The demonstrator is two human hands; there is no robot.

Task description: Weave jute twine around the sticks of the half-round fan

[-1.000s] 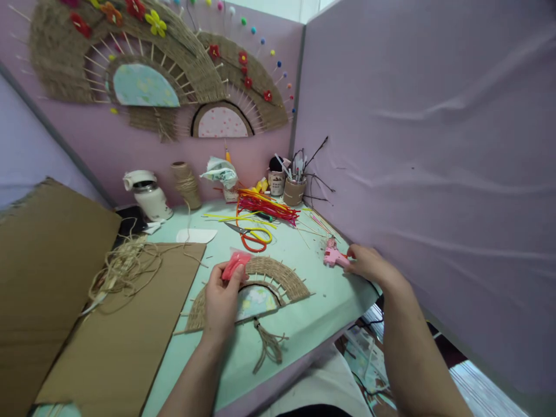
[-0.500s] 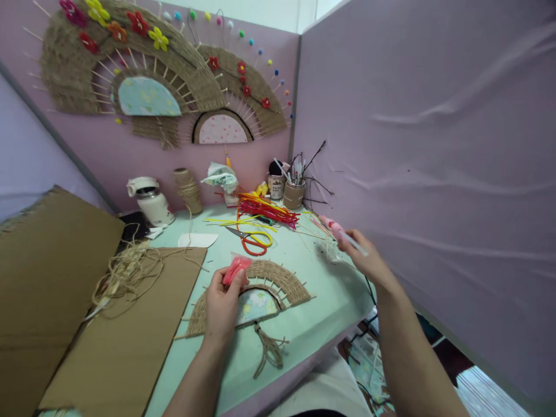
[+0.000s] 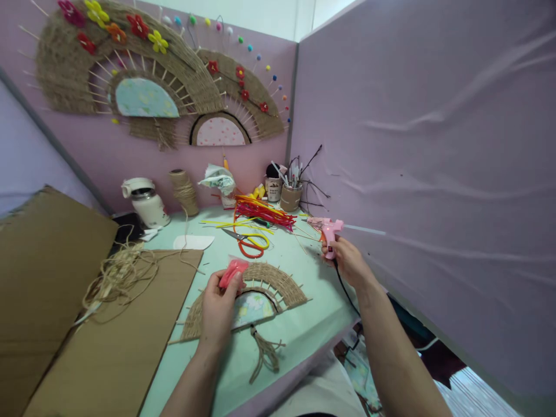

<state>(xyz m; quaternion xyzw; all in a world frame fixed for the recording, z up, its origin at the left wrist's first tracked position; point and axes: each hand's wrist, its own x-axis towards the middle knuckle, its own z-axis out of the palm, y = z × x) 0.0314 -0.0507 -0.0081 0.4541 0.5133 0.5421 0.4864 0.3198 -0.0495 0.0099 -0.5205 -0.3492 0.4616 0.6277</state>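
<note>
My left hand (image 3: 220, 304) pinches a small pink packet (image 3: 233, 273) that looks like clear plastic with something pink inside. Below it on the table lies a woven twine fan (image 3: 274, 277) with a flowered cloth half-circle (image 3: 252, 308) and a twine tassel (image 3: 264, 354); the hand covers part of its left side. Off to the right, above the tabletop, my right hand (image 3: 347, 262) grips a pink hot glue gun (image 3: 330, 230) by its handle. The gun's nozzle points left, a clear glue stick (image 3: 364, 229) juts out behind it, and a black cord (image 3: 346, 294) hangs down.
Scissors (image 3: 247, 238) lie beyond the fan, near a bundle of red and yellow pipe cleaners (image 3: 267, 212). Cardboard (image 3: 130, 347) with loose twine (image 3: 121, 275) covers the left side. A white flask (image 3: 146, 202), a twine spool (image 3: 184, 192) and a brush pot (image 3: 291, 197) stand behind.
My right hand has turned the glue gun from nearly end-on to side view, handle down and nozzle to the left. The left hand still holds the pink packet over the fan.
</note>
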